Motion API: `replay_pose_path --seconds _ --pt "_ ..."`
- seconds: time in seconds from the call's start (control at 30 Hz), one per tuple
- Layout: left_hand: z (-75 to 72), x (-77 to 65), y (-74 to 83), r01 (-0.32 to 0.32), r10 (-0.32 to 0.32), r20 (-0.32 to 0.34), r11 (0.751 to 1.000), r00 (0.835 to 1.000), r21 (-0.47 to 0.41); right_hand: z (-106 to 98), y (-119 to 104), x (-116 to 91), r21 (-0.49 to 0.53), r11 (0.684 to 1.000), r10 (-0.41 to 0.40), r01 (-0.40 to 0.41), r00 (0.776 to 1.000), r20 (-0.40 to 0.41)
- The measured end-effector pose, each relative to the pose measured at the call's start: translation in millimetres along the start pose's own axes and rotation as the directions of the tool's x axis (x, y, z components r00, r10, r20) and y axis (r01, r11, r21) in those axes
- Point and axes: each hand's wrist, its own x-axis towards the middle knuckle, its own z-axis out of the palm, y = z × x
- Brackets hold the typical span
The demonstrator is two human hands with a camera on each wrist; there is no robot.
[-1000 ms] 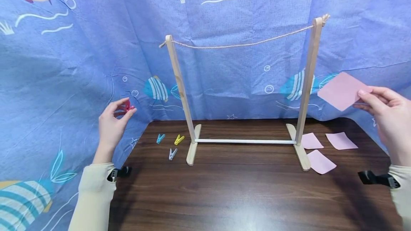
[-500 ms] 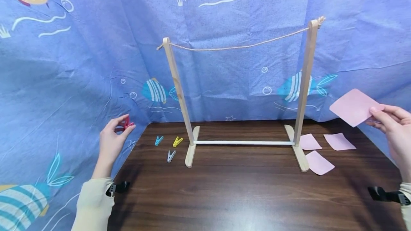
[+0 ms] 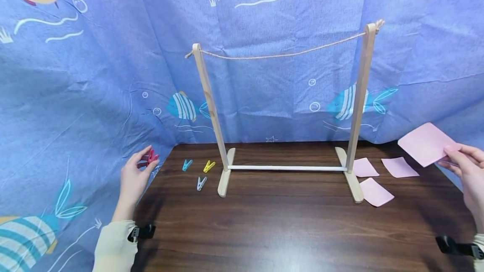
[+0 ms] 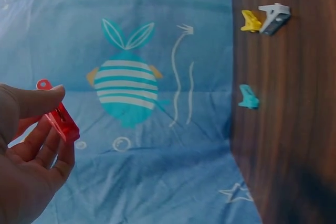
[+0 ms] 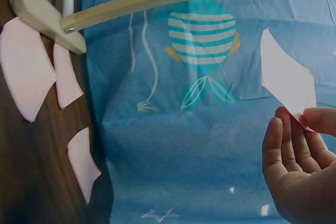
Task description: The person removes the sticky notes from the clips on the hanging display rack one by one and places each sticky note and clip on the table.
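Observation:
My left hand (image 3: 135, 175) pinches a red clothespin (image 3: 152, 157) between thumb and fingers, in the air by the table's left edge. In the left wrist view the red clothespin (image 4: 62, 120) shows its side, gripped near one end. At the far right my right hand (image 3: 469, 171) holds a square pink paper (image 3: 427, 144) by one corner, thumb on top. The right wrist view has that pink paper (image 5: 287, 74) standing up from the fingertips. Between the hands stands a wooden frame (image 3: 211, 108) with a rope (image 3: 264, 57) strung across its top.
Blue (image 3: 187, 165), yellow (image 3: 209, 166) and grey clothespins (image 3: 201, 183) lie left of the frame. Three pink papers (image 3: 400, 167) lie by its right foot (image 3: 354, 186). A white rod (image 3: 287, 168) joins the feet. A blue fish-print cloth (image 3: 264, 108) hangs behind the dark wooden table (image 3: 264, 226).
Both hands have come down toward the table, the left with the red clothespin and the right with the pink paper, which also moved right. The frame and the things on the table stay put.

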Motion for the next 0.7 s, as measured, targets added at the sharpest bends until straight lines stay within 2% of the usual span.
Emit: replay_pose_path --seconds 0.17,0.23,0.37,0.43,0.5,0.7 --pt "-1.8 -10.2 -5.0 0.010 -0.010 -0.005 1.000 1.000 0.019 -83 29 12 -0.033 0.999 -0.021 0.021 1.000 0.007" --pt "-1.5 -13.3 -6.6 0.023 -0.022 -0.007 0.999 1.000 0.028 -117 40 18 -0.043 0.999 -0.019 0.018 1.000 -0.020" --pt "1.8 -16.7 -9.5 0.054 -0.054 0.005 0.998 0.999 0.034 -165 52 27 -0.108 0.994 -0.004 -0.001 0.999 -0.054" --pt "4.4 -17.3 -11.6 0.061 -0.062 0.017 0.997 0.998 0.042 -181 55 29 -0.117 0.993 0.001 -0.007 0.999 -0.050" --pt "7.0 -17.5 -14.2 0.064 -0.066 0.028 0.997 0.997 0.052 -189 54 27 -0.120 0.992 0.020 -0.025 0.999 -0.047" --pt "15.4 -18.3 -26.4 0.058 -0.063 0.061 0.995 0.996 0.079 -182 52 9 -0.136 0.989 0.054 -0.060 0.998 -0.042"
